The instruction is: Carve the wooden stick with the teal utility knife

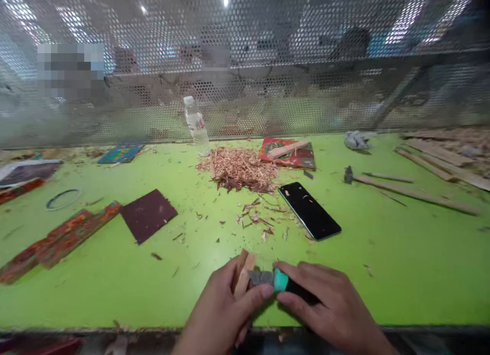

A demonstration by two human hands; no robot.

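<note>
Knife blade meets wood strip above the counter's near edge

The left hand pinches a short, pale wood strip just above the near edge of the counter, around the middle of its length. The right hand is wrapped around a knife with a teal-and-black handle, its grey blade pointing left against the wood strip. The left thumb lies along the blade's lower side.

Loose shavings are scattered beyond the hands, leading to a heap of wood shavings toward the far edge. A clear plastic bottle stands beside that heap, near the perforated screen along the far edge. Right of the heap lies a red patterned board with a stick of wood across it.

A smartphone with shavings on its dark screen lies between the heap and the right hand. Toward the right edge is a hammer with a wooden handle. Toward the left edge are a dark brown square sheet, two floral-patterned strips and a pale ring.
</note>
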